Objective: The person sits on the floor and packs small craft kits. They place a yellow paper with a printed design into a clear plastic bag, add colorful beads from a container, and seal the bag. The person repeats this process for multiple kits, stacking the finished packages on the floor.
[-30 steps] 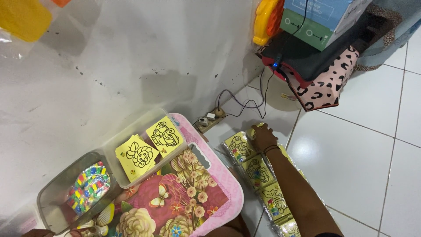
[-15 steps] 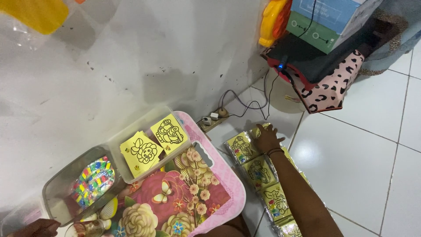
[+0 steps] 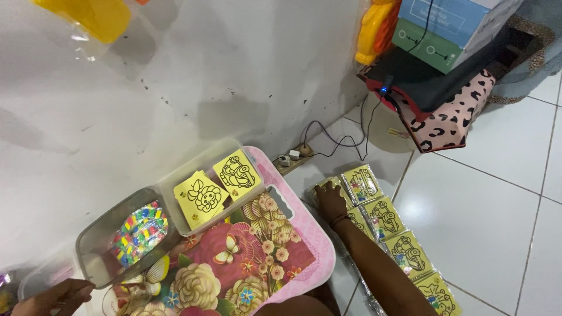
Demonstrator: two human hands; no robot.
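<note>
**Right hand slides down the packet row**

Since the earlier frame, the right hand (image 3: 331,196) has slid left onto the packet (image 3: 328,186) heading the floor row, fingers spread flat on it, gripping nothing. The left hand (image 3: 55,295) has come in beside the clear tub (image 3: 93,243) on the pink tray (image 3: 304,231); its grasp cannot be told.

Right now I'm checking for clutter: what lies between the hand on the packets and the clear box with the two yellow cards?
In the head view, only the pink floral tray's corner lies between the right hand and the clear box.
</note>
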